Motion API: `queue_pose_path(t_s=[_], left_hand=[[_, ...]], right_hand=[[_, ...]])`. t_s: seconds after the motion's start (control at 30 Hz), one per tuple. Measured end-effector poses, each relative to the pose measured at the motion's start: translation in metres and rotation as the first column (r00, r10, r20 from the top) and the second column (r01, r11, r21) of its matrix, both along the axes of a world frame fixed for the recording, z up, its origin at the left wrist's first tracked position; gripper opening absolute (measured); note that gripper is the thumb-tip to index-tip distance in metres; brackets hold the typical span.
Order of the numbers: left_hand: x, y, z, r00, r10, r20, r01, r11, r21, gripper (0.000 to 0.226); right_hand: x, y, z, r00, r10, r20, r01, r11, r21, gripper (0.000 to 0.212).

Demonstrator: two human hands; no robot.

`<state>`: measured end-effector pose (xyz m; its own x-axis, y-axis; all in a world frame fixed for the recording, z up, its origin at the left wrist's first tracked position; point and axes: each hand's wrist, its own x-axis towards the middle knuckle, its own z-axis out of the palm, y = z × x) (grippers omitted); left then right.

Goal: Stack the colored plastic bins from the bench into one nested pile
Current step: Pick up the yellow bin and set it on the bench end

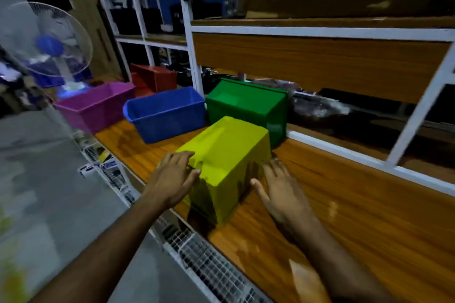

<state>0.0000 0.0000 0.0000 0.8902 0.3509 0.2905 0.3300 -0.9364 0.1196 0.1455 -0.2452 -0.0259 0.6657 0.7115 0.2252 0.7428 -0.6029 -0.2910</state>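
Both my hands are at the yellow bin (pixel 222 155), one on each side. Left hand (pixel 172 179) lies against the bin's left near edge, fingers spread and laid flat over the top corner, thumb pressed at the edge. It touches the bin, but nothing is closed around it, so no real grasp. Right hand (pixel 280 189) is open, palm down, fingers splayed, just beside the bin's right wall low near the bench (pixel 344 204). I can't tell if its fingertips touch the plastic; motion blur smears that spot. Both forearms come in from the bottom of the frame, the left one cut off at the lower left edge.

The yellow bin seems to sit upside down near the bench's front edge, base up. The green bin (pixel 248 106) is right behind it, touching or nearly so. The blue bin (pixel 165 113) stands upright to the left of green, with the purple bin (pixel 96 106) further left and the red bin (pixel 152 79) behind those two, partly hidden by them.

The whole view is blurred. Shelf contents behind the white frame (pixel 194 61) are dark and unreadable. A fan (pixel 49 39) stands at far left, washed out. Below the bench edge there's a wire grille (pixel 209 261), and what's behind it is unclear.
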Motion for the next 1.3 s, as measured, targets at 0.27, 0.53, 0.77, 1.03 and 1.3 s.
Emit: queue_pose_path(t_s=[0.27, 0.53, 0.77, 1.03, 1.3], left_hand=[[0.065, 0.111, -0.003, 0.995, -0.064, -0.081, 0.027, 0.919, -0.394, 0.069], [0.125, 0.167, -0.026, 0.965, -0.247, -0.091, 0.118, 0.714, -0.690, 0.056], [0.134, 0.181, -0.035, 0.942, -0.322, 0.094, 0.273, 0.572, -0.773, 0.039], [0.135, 0.178, -0.043, 0.915, -0.391, 0.103, 0.315, 0.530, -0.788, 0.042], [0.115, 0.114, -0.044, 0.879, -0.462, 0.115, 0.328, 0.412, -0.850, 0.042]], right_hand=[[0.039, 0.098, -0.003, 0.992, -0.058, -0.113, 0.070, 0.993, 0.098, 0.065], [0.031, 0.134, -0.015, 0.930, -0.301, -0.212, 0.341, 0.922, 0.182, 0.047], [0.019, 0.159, -0.015, 0.668, -0.501, -0.551, 0.711, 0.648, 0.272, 0.092], [-0.008, 0.157, -0.016, 0.526, -0.346, -0.777, 0.825, 0.430, 0.367, 0.043], [-0.043, 0.083, -0.015, 0.485, -0.266, -0.833, 0.853, 0.356, 0.383, 0.049]])
